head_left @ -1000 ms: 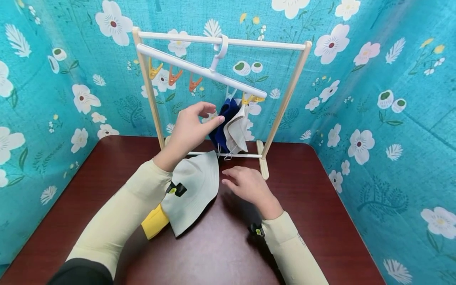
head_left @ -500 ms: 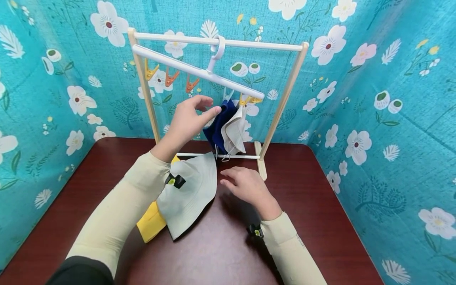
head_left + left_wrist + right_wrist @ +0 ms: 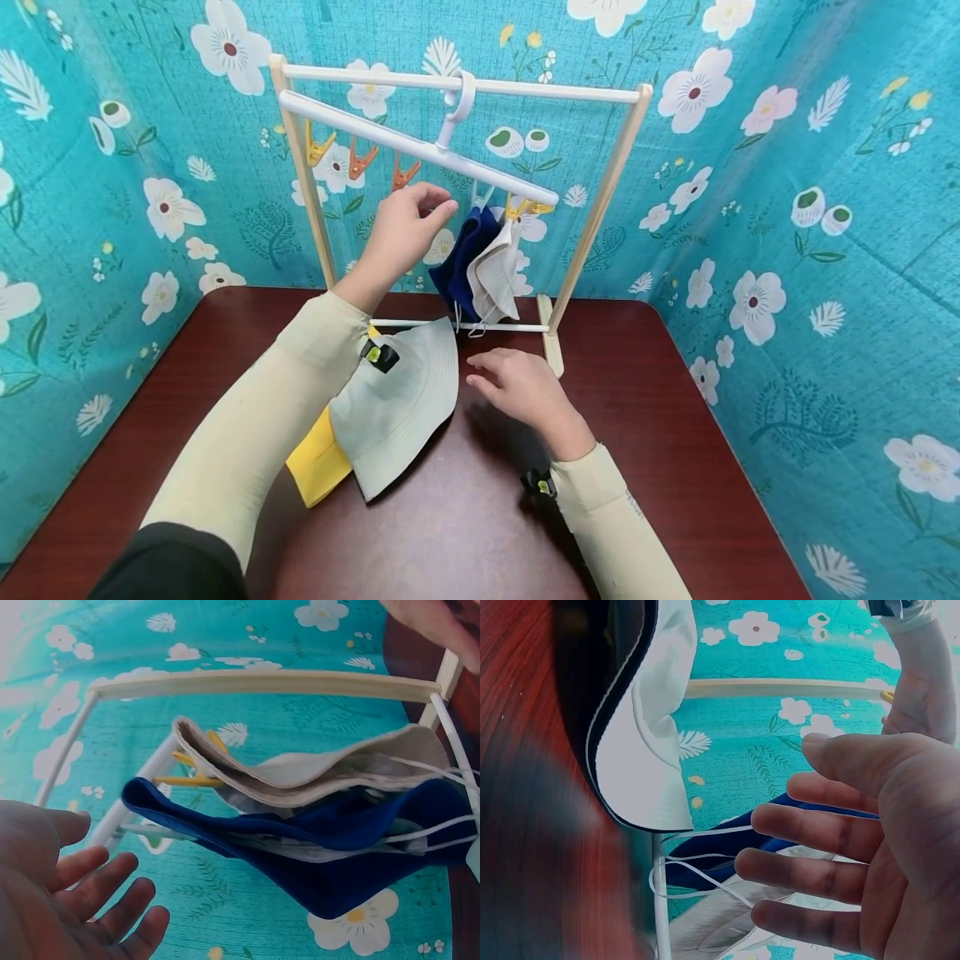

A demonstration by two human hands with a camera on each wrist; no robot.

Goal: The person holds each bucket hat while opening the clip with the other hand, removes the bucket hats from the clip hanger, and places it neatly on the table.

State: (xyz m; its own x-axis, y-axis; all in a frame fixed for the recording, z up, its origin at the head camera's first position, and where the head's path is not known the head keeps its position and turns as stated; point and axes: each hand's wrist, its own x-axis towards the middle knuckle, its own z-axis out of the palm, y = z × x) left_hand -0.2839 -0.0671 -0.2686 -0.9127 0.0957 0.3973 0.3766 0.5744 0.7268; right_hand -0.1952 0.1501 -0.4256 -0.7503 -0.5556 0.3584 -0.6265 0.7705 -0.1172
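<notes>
My left hand, empty with fingers loosely bent, is raised below the white hanger. Beside its fingertips in the head view hangs a folded navy cloth piece with white cords, held by a pale blue clip. A cream cloth piece hangs next to it from a yellow clip. In the left wrist view, the left palm and spread fingers show apart from both pieces. Low over the table, my right hand holds nothing, its fingers relaxed near the brim of a pale grey-green bucket hat.
The hanger tilts down to the right on a wooden rack. Orange clips and another yellow clip hang bare at its left. Yellow cloth lies partly under the bucket hat on the dark red table. Flowered curtain surrounds it.
My left hand has risen and shifted slightly left, from in front of the navy piece to nearer the hanger bar. The right hand stays nearly still.
</notes>
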